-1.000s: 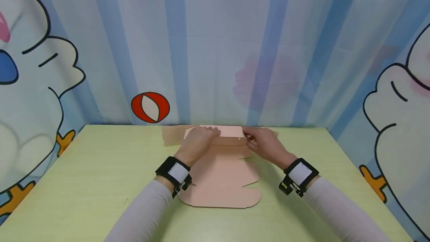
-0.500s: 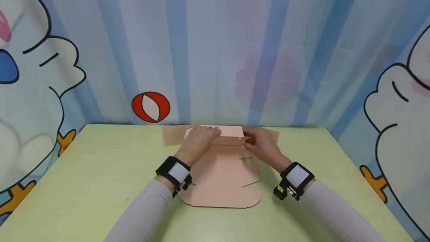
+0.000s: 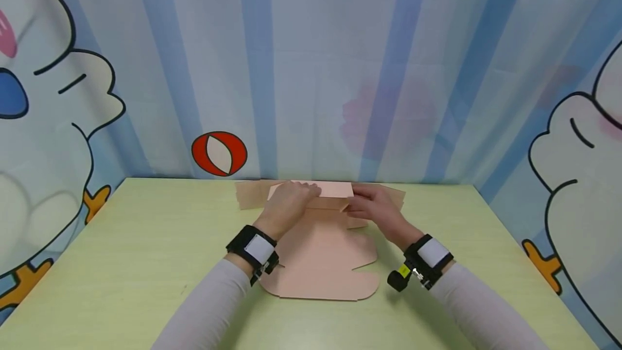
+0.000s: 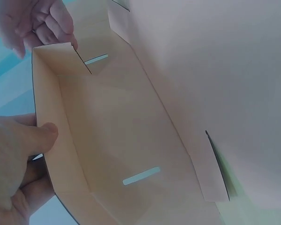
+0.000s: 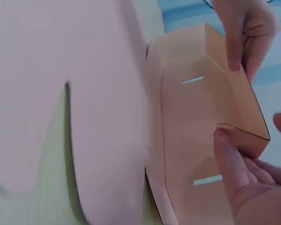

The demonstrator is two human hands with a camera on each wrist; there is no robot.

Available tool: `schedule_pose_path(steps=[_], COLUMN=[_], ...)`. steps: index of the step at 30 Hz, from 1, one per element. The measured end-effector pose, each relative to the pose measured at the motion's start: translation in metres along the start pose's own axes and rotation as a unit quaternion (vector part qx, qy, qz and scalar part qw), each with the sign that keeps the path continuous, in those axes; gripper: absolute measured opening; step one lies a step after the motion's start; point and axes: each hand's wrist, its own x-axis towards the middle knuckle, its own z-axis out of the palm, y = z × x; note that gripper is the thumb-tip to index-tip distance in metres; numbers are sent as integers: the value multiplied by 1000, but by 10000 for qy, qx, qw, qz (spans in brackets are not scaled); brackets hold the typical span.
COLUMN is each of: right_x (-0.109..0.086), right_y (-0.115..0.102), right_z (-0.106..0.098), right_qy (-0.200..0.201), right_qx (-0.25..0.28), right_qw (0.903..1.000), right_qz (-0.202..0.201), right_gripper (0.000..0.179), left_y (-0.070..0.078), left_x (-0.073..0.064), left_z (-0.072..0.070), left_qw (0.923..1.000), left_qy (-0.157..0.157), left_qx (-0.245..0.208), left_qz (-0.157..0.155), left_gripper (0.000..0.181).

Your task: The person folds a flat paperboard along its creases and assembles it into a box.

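A die-cut pink cardboard box blank (image 3: 323,255) lies on the table, its far end folded up into a low wall (image 5: 236,96). My left hand (image 3: 290,204) grips that wall, thumb on the inner face and fingers behind. At the wall's right end, a small tab (image 5: 246,139) stands bent inward. My right hand (image 3: 381,212) touches this tab with a fingertip, its other fingers loosely spread outside the corner. Two narrow slots are cut in the panel in front of the wall, the upper slot (image 5: 192,80) near my left hand's side.
Side flaps spread from the blank's far end, a left flap (image 3: 252,194) and a right flap (image 3: 396,194). The pale green table (image 3: 146,263) ends at a striped blue curtain (image 3: 316,69) printed with cartoon figures. Each wrist wears a black strap with a camera.
The right hand has turned at the wrist and its fingers have moved slightly left, pushing the end tab inward. The left hand keeps its hold on the wall.
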Motion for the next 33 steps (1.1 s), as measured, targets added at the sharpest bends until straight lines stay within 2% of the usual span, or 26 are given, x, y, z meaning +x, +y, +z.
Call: schedule_pose_path(steps=[6,9,12,15,18,22,26,33], right_x=[1,1,2,3,5,6,7,7], right_y=[-2,-4,-5,-5,-4,-1,-2,-2], right_z=[6,10,13,16,19,23,26,25], right_qy=[262,328,334,455,672,938,1106,1057], right_qx=[693,1214,1860,2514,2937,3244,3374,3351], right_qw=[9962,9901,9791,9625,9476,9337,9265,9276], right_qz=[452,620,752,913,1059,1189,1244,1267], right_gripper=[42,40,41,41,37,26,25,32], left_y=[0,0,1,1,2,2,2,3], left_x=[0,0,0,0,-1,-1,-1,0], left_z=[-2,-2,-2,-2,-2,-2,-1,-1], left_qw=[10000,10000,10000,10000,10000,10000,10000,10000], left_qy=[-62,-56,-25,-20,-27,-9,4,-58], left_qx=[17,5,29,31,17,21,33,17], left_qz=[-4,26,48,26,-14,-19,-17,-62], left_gripper=[27,26,26,25,25,25,23,26])
